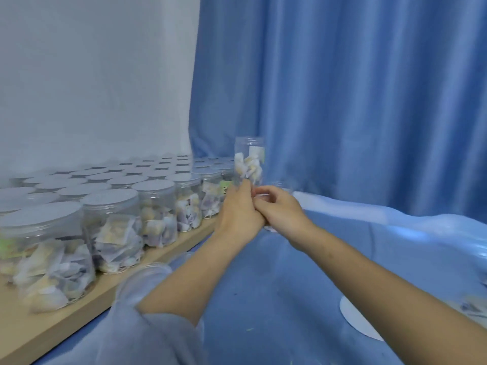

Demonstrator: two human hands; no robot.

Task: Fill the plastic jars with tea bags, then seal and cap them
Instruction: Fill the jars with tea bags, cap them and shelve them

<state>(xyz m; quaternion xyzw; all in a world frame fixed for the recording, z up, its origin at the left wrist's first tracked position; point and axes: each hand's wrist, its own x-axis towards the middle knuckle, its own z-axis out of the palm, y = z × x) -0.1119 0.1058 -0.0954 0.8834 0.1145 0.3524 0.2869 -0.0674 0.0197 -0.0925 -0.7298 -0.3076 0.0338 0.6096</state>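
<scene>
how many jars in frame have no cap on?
2, maybe more hidden. An open jar partly filled with tea bags stands upright behind both hands. An empty clear jar lies by the left forearm, at the board's edge.

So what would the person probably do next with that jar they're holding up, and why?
Probably put a lid on it, then set it with the others. The jar already holds tea bags but its top looks open, while the jars on the shelf all wear lids. Both hands meet at its base, and a white disc lies on the blue cloth nearby.
</scene>
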